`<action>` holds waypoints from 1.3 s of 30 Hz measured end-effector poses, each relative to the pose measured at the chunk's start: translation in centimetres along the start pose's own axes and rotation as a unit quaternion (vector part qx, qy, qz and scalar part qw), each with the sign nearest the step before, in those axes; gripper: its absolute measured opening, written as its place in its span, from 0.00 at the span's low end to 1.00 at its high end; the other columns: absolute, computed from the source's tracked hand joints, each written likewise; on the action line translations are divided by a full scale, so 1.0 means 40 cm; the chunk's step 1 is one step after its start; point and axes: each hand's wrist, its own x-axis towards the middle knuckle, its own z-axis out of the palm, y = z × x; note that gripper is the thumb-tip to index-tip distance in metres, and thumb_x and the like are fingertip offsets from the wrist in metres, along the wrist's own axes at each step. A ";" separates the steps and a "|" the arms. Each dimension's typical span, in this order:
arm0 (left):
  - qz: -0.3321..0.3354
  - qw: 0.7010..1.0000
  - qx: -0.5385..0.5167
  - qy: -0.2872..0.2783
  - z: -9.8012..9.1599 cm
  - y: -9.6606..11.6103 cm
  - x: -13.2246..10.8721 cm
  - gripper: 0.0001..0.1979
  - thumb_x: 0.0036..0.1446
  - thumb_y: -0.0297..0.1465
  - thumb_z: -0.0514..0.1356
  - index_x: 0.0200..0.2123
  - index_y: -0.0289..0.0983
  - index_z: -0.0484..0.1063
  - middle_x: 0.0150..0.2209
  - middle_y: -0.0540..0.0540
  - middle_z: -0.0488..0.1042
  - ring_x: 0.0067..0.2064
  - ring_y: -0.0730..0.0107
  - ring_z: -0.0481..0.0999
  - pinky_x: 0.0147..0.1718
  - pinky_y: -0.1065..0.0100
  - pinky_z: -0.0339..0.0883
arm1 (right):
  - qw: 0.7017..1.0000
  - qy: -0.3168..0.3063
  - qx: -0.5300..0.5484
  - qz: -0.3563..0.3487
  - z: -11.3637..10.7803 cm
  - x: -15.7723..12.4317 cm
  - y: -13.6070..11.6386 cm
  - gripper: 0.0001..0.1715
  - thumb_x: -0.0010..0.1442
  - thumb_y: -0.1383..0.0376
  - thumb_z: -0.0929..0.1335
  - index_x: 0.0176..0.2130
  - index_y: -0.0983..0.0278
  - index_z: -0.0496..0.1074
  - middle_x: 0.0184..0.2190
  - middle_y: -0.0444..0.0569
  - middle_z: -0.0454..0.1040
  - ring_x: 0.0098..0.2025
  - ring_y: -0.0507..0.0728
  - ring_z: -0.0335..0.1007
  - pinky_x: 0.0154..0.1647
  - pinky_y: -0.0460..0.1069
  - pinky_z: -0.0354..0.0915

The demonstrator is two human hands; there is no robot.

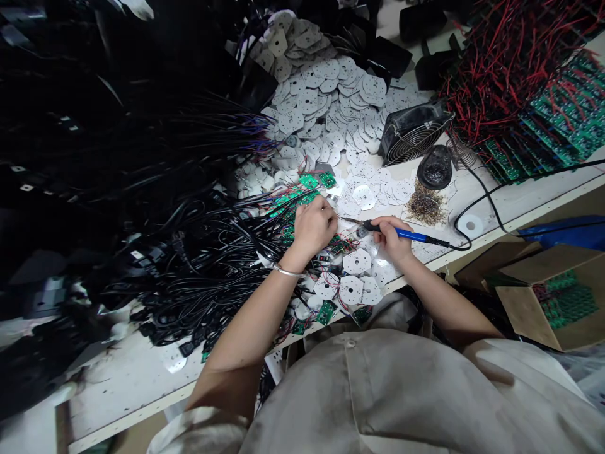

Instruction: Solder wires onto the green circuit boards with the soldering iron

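Observation:
My right hand [391, 238] is closed around a blue-handled soldering iron [410, 235], whose tip points left toward my left hand. My left hand [312, 225], with a silver bangle on the wrist, is pinched shut just left of the iron's tip; what it pinches is too small to name. Under both hands lie small green circuit boards [309, 182] with red wires and white round boards [357, 261].
A big heap of black power cables [189, 265] fills the left. White round boards [326, 94] pile up at the back. A small black fan [413, 131], a solder-cleaning pot [435, 169] and red-wired green boards [534, 107] stand right. Cardboard boxes [543, 296] sit beyond the table edge.

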 end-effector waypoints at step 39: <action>0.000 0.999 0.029 -0.017 -0.004 0.006 0.004 0.11 0.63 0.29 0.55 0.31 0.36 0.76 0.45 0.41 0.73 0.45 0.58 0.70 0.43 0.58 0.58 | 0.999 0.017 0.045 0.002 0.008 0.004 -0.023 0.19 0.57 0.49 0.69 0.31 0.61 0.76 0.13 0.39 0.67 0.14 0.48 0.59 0.15 0.43 0.53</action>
